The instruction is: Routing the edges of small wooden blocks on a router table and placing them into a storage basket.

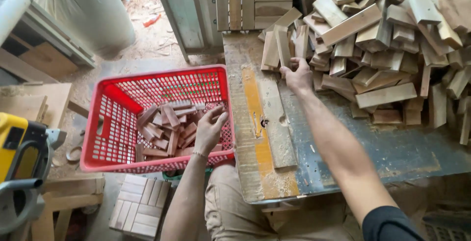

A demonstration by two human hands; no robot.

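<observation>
My left hand hovers over the red plastic basket at centre-left of the frame, fingers loosely spread and released, holding nothing, just above the short wood offcuts lying jumbled inside the basket. My right hand reaches to upper centre, fingers closing around a pale wooden block at the near edge of the big pile of wooden blocks filling the upper right. The pile sits on a worn tabletop dusted with sawdust, with a yellow strip running along its left side. A yellow power saw shows at the left edge, and a slatted wood tile lies on the floor at lower left.
</observation>
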